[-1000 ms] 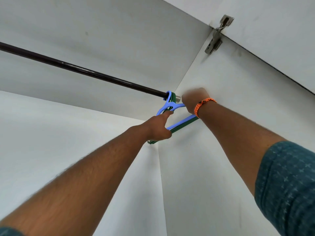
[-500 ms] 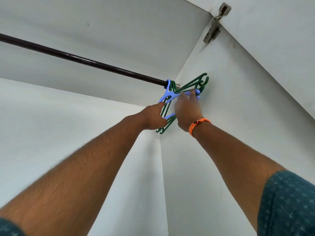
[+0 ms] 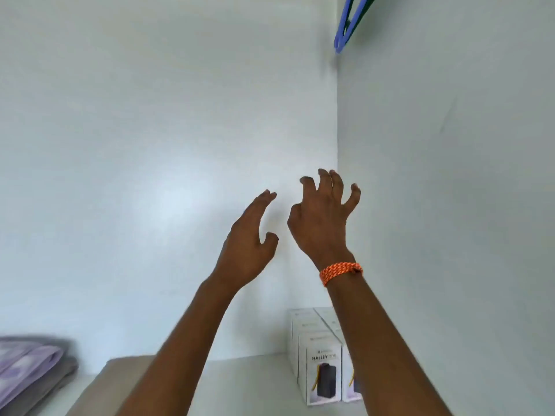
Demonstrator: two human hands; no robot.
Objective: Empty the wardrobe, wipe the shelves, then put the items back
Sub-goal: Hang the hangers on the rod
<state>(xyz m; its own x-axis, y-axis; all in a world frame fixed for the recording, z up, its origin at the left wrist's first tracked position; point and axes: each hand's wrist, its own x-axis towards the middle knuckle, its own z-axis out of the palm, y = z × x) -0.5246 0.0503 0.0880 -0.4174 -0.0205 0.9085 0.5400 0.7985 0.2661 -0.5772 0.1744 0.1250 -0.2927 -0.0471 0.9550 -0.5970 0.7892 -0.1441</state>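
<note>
Head view shows both bare hands raised inside a white wardrobe, near the back right corner, neither holding anything. Left hand [image 3: 247,253] has its fingers nearly straight and close together, the thumb set apart, with the palm turned toward the other hand. Right hand [image 3: 322,219] sits just beside it, fingers spread and bent at the knuckles like a claw, gripping nothing. An orange braided wristband [image 3: 341,272] circles the right wrist.

High in the top right corner, well above the hands, the lower ends of a blue hanger [image 3: 348,24] and a dark green hanger [image 3: 362,13] show against the side wall [image 3: 450,175]; their hooks lie out of frame.

On the shelf [image 3: 255,382] below, white product boxes [image 3: 324,373] stand upright in rows against the side wall, partly hidden behind the right forearm. The nearest box front reads "HALLEY", followed by blurred characters, above a picture of a dark rectangular item with a yellow strap. Smaller print on the boxes is too blurred to read.

At the lower left edge lies folded fabric [image 3: 27,364] in lilac and grey, blurred. A beige flat piece [image 3: 99,385] lies on the shelf between the fabric and the left forearm.
</note>
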